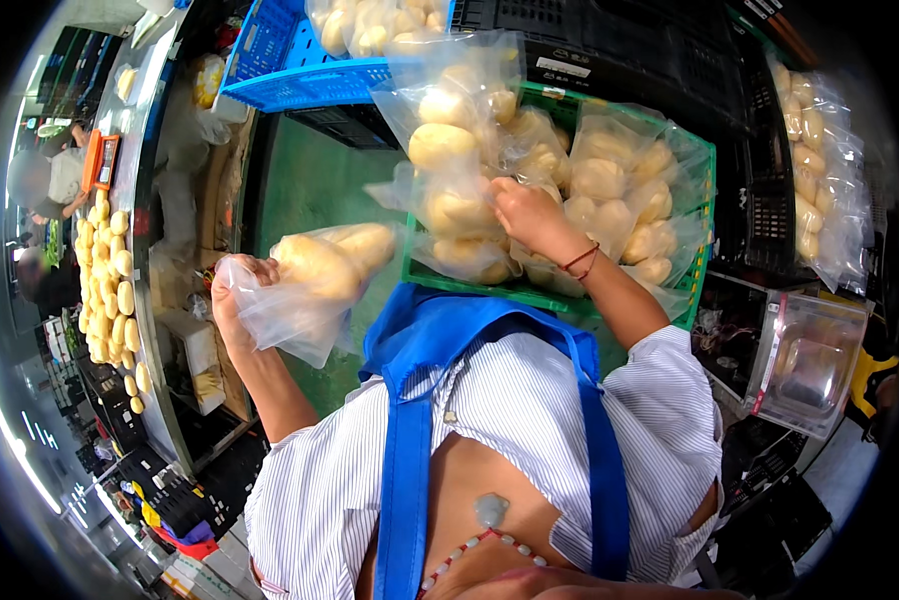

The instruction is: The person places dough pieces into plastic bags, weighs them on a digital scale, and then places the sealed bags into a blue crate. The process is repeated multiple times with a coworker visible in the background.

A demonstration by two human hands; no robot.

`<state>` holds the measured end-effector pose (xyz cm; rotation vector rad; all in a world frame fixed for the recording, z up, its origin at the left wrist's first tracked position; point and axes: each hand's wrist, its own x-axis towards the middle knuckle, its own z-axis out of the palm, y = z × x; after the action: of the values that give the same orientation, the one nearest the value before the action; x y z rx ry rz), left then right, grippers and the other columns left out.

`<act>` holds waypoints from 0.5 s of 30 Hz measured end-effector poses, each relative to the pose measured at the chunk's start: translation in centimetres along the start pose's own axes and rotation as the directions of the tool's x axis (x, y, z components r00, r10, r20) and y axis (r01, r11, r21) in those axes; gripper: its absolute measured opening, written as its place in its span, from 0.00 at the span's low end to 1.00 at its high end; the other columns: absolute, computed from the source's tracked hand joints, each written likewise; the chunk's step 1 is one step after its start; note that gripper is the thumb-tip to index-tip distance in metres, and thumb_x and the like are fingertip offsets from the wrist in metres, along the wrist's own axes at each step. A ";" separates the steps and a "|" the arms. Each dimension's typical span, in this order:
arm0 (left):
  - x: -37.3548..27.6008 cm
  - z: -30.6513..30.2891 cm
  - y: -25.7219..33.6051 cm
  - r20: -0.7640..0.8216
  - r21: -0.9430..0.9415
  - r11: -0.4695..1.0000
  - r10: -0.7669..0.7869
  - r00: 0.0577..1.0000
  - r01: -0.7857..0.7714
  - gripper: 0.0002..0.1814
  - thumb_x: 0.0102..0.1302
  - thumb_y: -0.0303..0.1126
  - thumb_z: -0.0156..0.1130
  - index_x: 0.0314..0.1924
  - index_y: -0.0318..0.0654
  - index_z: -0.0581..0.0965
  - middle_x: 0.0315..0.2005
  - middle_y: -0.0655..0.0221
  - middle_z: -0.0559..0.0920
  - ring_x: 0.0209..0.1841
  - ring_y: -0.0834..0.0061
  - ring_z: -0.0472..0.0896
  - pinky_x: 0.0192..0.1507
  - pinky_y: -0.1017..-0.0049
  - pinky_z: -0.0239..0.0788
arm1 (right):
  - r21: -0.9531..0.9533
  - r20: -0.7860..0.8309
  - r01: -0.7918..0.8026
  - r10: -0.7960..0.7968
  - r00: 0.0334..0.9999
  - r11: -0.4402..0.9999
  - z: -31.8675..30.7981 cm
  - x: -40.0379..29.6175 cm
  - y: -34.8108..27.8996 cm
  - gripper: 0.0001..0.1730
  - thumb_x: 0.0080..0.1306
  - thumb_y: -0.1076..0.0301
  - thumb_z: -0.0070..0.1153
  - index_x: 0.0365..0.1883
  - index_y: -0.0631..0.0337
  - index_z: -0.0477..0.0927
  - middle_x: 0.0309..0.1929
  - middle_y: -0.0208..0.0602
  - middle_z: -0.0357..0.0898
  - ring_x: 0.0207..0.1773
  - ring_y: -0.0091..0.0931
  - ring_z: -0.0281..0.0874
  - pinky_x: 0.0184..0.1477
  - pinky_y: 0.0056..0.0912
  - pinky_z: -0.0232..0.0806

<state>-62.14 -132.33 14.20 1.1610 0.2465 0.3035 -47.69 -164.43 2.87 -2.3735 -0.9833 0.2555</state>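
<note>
My left hand (243, 289) is closed on the gathered mouth of a clear plastic bag of peeled potatoes (322, 262), held up over the green floor. My right hand (528, 214) reaches over a green plastic crate (554, 300), its fingertips at a clear bag of potatoes (449, 206) on the crate's left side; the fingers look pinched on its plastic. Several more bags of potatoes (603, 176) fill the crate. Behind the left part stands another bag of potatoes (442, 142), tall and upright.
A blue plastic crate (307, 84) with bagged potatoes stands beyond. Black crates (607, 52) are stacked behind and at the right, where more bagged potatoes (806, 157) lie. On the left, a metal table (149, 300) carries loose potatoes (108, 285) and an orange scale (101, 161), with a person beside it.
</note>
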 end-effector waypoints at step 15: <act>5.4 1.7 3.3 0.277 -0.063 0.997 0.069 0.958 -0.054 0.18 0.53 0.43 0.55 0.33 0.35 0.68 0.22 0.68 0.69 0.29 0.72 0.66 0.46 0.71 0.55 | 0.151 -0.088 -0.148 0.162 0.983 0.977 7.7 -2.3 0.9 0.15 0.57 0.64 0.44 0.43 0.56 0.70 0.27 0.47 0.72 0.26 0.46 0.71 0.28 0.47 0.64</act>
<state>-56.84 -130.65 17.73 1.1438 -0.0461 0.1964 -51.66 -163.37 -4.11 -2.3087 -0.7095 0.2548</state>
